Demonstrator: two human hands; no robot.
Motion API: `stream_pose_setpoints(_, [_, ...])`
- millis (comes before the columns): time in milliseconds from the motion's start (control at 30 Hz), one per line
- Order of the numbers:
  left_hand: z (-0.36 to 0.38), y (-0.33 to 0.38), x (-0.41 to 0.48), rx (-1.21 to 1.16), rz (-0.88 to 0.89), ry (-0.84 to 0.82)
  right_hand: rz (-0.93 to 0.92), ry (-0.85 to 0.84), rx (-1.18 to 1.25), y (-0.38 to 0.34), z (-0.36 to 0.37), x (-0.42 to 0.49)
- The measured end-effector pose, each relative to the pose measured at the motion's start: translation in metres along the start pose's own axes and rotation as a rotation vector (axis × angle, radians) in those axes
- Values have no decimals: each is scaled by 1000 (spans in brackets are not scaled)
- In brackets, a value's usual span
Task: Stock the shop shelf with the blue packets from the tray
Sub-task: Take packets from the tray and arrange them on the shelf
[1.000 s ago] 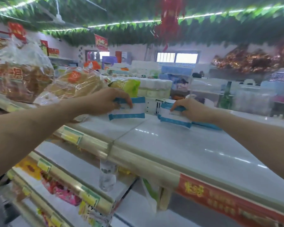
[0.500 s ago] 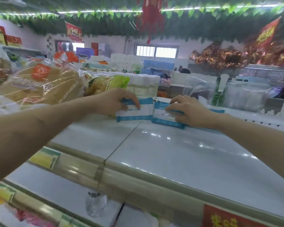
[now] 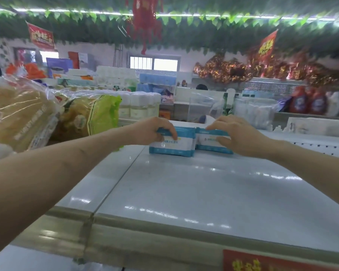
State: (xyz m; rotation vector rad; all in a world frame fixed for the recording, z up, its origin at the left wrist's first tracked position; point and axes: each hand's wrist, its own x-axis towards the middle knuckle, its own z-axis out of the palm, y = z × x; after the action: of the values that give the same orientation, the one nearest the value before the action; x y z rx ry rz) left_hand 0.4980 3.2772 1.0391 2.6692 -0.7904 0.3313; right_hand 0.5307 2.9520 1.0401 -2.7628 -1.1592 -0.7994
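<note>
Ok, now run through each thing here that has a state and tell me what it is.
left packet: upright on the shelf, held at its top.
right packet: upright, against the left packet, held.
left hand: fingers curled over the left packet's top, gripping.
right hand: fingers over the right packet's top, thumb on its front.
bread bag: lying at the left, untouched.

Unreadable blurred print on left packet (image 3: pixel 175 147)
</note>
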Motion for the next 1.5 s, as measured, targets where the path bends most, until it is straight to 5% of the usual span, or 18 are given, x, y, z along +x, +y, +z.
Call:
stream_pose_setpoints(667, [-5,8,-51,167,-80,146,-106,-22,40,-46,-28,-5])
stream_pose_setpoints(1033, [-58,120,-286,280,-607,318,-534,70,345,-185,-59,3])
stream_pose_setpoints(1500, [5,380,-685,257,-1462,339,-1278,-93,585,-535,-68,-135])
